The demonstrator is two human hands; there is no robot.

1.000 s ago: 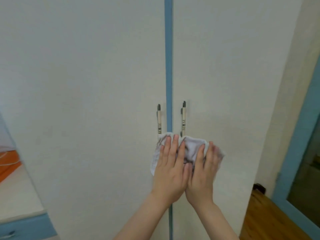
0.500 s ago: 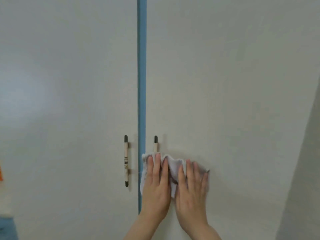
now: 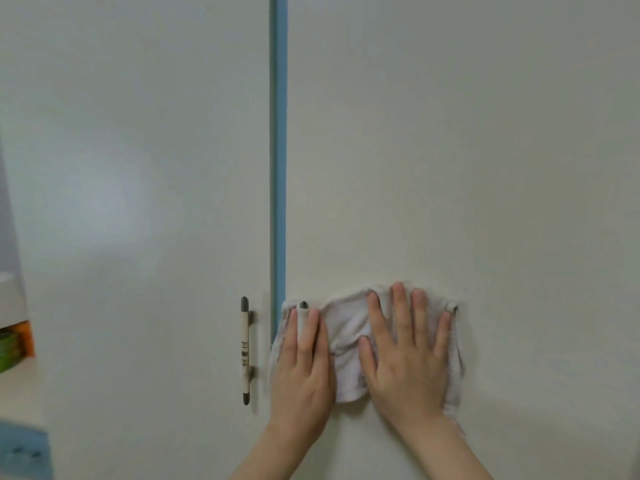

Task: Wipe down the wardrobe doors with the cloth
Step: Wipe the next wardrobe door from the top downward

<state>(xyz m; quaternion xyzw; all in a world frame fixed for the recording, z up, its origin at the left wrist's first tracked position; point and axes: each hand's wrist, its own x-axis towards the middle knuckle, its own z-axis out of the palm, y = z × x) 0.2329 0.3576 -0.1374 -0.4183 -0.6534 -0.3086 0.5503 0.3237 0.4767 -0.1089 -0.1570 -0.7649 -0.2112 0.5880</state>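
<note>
Left handle (image 3: 245, 349): standing just left of the left fingers.
Left hand (image 3: 303, 372): pressing flat, fingers straight.
Cloth (image 3: 346, 337): lying under both sets of fingers, against the right door (image 3: 485, 150).
Right hand (image 3: 405, 368): pressing flat, fingers spread, gripping nothing.

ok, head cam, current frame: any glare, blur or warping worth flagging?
Head view: a soft bluish glare patch on the left door; flat light, only a faint shadow beside the handle; left hand, right hand and cloth fairly sharp; orange and green clutter at the far left edge blurred; blue strip reads straight, so little warping mid-frame.
</note>
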